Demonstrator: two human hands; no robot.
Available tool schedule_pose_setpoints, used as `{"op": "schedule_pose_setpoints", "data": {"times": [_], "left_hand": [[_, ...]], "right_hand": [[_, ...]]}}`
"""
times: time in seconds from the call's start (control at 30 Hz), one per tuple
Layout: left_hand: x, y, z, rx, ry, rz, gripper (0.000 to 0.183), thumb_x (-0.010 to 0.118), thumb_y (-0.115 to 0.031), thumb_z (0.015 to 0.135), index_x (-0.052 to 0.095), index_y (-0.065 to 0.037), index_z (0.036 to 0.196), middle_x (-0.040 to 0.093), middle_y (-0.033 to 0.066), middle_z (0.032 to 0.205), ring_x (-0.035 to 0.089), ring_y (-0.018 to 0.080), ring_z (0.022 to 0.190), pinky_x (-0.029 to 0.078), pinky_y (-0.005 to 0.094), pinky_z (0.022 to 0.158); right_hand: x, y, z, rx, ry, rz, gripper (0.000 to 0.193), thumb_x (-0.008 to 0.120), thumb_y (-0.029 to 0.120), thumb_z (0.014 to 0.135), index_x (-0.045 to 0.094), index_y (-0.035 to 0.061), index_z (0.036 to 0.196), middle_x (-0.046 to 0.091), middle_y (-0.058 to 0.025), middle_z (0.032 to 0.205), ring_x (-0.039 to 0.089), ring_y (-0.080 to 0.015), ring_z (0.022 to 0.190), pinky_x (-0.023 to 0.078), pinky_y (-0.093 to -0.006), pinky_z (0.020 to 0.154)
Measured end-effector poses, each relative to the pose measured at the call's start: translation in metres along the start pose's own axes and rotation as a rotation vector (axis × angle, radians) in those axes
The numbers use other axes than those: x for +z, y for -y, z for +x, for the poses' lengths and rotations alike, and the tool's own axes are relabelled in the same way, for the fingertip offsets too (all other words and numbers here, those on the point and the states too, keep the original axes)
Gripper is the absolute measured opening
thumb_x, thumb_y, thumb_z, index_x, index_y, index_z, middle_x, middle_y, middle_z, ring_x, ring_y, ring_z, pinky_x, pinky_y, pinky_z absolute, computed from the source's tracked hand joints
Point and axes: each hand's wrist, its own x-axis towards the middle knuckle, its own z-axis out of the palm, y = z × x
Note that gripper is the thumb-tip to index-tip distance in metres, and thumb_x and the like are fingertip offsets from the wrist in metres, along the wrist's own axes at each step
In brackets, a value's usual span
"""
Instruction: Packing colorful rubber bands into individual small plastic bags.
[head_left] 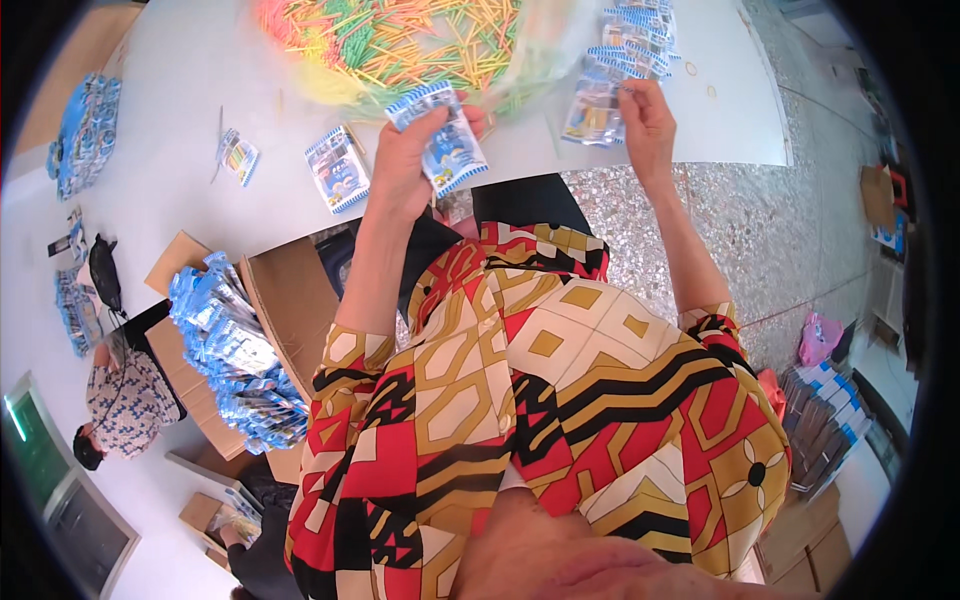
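Observation:
My left hand (402,158) is closed on a blue-and-white printed packet (455,150), its thumb lying across the packet's front. Over the table's right part, my right hand (648,125) pinches the edge of a partly clear blue-and-white packet (594,112). Just beyond it lies a row of overlapping packets (635,35). Flat on the table, left of my left hand, is another printed packet (338,170). A large clear plastic bag (545,55) at the far side holds many thin coloured sticks (400,40) in pink, orange, yellow and green.
A small packet with coloured sticks (238,157) lies on the white table (270,205). Left of me stands a cardboard box (290,300) with blue packets (235,350). More packets (88,135) are piled at the far left. Another person (130,400) is at lower left.

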Motion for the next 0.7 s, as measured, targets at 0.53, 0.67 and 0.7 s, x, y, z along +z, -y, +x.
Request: {"op": "schedule_pose_setpoints", "data": {"times": [0.53,0.67,0.7], "left_hand": [[-0.011,0.01,0.002,0.245,-0.24,0.247,0.024,0.07,0.0,0.071,0.061,0.002,0.093,0.066,0.0086,0.085,0.063,0.0133,0.071,0.053,0.0285,0.065],[-0.009,0.008,-0.004,0.246,-0.313,0.235,0.026,0.072,-0.001,0.069,0.062,0.0,0.092,0.066,0.0067,0.085,0.062,0.0125,0.073,0.051,0.0264,0.067],[-0.005,0.007,-0.006,0.285,-0.279,0.24,0.025,0.072,0.0,0.069,0.062,0.001,0.092,0.066,0.0063,0.085,0.061,0.0118,0.072,0.051,0.026,0.066]], "right_hand": [[0.008,-0.002,-0.022,-0.491,0.086,-0.744,0.028,0.067,0.006,0.073,0.059,0.0091,0.099,0.056,-0.0103,0.104,0.057,-0.0282,0.094,0.049,-0.0344,0.076],[0.006,-0.014,0.001,-0.5,0.042,-0.772,0.027,0.066,0.005,0.073,0.059,0.01,0.099,0.055,-0.0101,0.104,0.056,-0.0285,0.094,0.049,-0.0341,0.076],[0.003,-0.016,0.008,-0.509,0.022,-0.782,0.027,0.065,0.005,0.073,0.059,0.0103,0.099,0.055,-0.0102,0.104,0.056,-0.0286,0.094,0.049,-0.034,0.076]]}}
